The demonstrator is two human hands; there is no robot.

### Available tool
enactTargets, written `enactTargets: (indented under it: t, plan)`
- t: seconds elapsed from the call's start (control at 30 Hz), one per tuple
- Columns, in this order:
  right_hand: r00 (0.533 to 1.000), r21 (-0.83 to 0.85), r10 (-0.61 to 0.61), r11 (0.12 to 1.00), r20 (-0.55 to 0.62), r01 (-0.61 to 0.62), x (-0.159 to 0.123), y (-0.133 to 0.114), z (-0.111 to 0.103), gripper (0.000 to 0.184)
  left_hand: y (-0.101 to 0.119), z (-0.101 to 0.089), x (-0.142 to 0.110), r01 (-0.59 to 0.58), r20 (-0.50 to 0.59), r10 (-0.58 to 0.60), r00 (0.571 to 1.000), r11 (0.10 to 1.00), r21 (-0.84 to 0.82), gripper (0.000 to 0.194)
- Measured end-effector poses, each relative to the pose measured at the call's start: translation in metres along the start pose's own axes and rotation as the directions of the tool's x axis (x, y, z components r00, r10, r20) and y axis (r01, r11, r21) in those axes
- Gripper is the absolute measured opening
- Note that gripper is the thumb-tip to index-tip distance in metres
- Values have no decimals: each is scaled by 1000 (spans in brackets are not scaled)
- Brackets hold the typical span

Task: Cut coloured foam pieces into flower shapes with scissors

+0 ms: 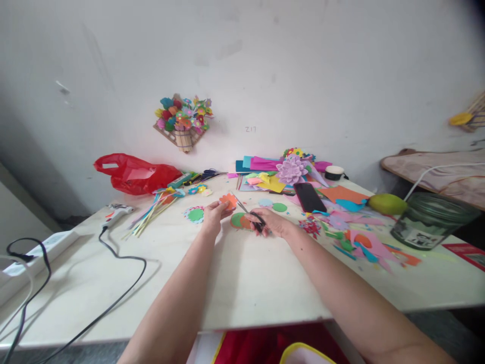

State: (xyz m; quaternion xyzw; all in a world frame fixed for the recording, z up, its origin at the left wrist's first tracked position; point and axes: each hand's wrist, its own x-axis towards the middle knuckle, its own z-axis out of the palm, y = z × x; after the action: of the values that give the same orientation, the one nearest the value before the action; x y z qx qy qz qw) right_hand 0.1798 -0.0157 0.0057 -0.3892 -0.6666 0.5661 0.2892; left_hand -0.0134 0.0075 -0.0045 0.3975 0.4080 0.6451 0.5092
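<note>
Between the fingers of my left hand [215,215] is an orange scalloped paper flower [228,201]. My right hand [268,221] is wrapped round the handles of black-handled scissors [257,219]; their blades point up and left, by the flower's right edge. Whether the blades touch the paper I cannot tell. On the table below the hands lie green and orange paper circles [238,220], partly behind my right hand. Left of my left hand sits a stack of scalloped paper flowers [195,215] with a green one on top. A green circle [280,207] lies beyond my right hand.
Colourful paper scraps [366,245] spread over the right side, near a phone [309,197] and a glass jar [426,222]. At the left are a red plastic bag [136,174], thin sticks [149,217], a corded glue gun [117,215] and a power strip [41,253].
</note>
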Motion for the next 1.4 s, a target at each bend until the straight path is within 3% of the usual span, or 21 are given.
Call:
enactTargets:
  t: [0.5, 1.4]
  plan:
    - [1000, 99, -1, 995, -6, 2, 3, 2, 6, 28, -3, -1, 0, -2, 89, 6, 996, 999, -40, 23]
    - [998, 173, -46, 984, -44, 53, 8, 8, 16, 42, -2, 11, -5, 36, 30, -32, 999, 990, -136, 21]
